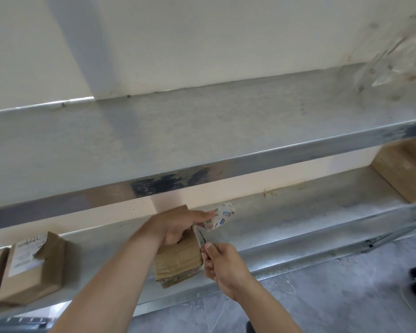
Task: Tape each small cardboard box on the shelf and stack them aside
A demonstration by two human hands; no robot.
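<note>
Left hand [178,227] presses the centre box [178,258] on the lower shelf [298,212] and grips the tape roll [220,216]. Right hand [222,265] grips a blade [202,236], apparently cutting tape. Boxes [31,265] at left look unfinished.

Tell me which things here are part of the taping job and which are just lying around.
In use: small box under the left hand, tape roll, cutter in the right hand, labelled boxes waiting.
Lying about: large carton, plastic wrap.
</note>
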